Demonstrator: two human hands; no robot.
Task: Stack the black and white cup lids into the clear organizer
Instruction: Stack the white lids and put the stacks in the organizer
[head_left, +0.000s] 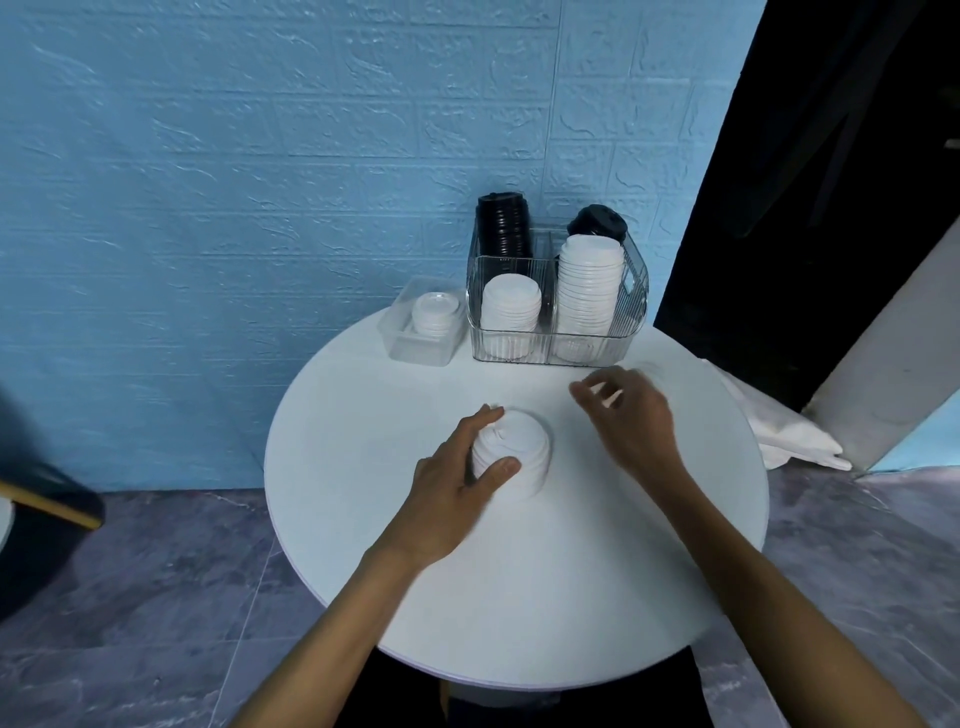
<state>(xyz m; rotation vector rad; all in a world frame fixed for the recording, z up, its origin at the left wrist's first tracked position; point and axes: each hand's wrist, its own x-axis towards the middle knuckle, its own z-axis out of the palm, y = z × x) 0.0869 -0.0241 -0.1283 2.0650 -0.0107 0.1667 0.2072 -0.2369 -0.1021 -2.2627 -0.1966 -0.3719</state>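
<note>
A short stack of white plastic cup lids (514, 452) is clasped by the left hand (452, 493), thumb on the near side and fingers curled round the far side, while the stack stands on the round white tabletop (545, 597). The right hand (631, 421) is held just above the tabletop to the right of the stack, fingers loosely bent and apart, with nothing seen in its grip; it is blurred.

The lids are judged light, thin and somewhat flexible, nested loosely, so the stack is likely to shear or spill if squeezed at the top only. A hold low on the sides, with the stack kept upright, is judged safest.

At the far edge of the tabletop stands the clear ribbed plastic organizer (634, 291), divided into compartments. In its front left compartment a low stack of white lids (510, 304) is seen, in the front right a taller white stack (589, 283). Behind these, a tall stack of black lids (503, 223) and a further black stack (597, 222) are held. Just left of the organizer, a small clear rectangular plastic tub (415, 348) contains a few white lids (436, 313).
</note>
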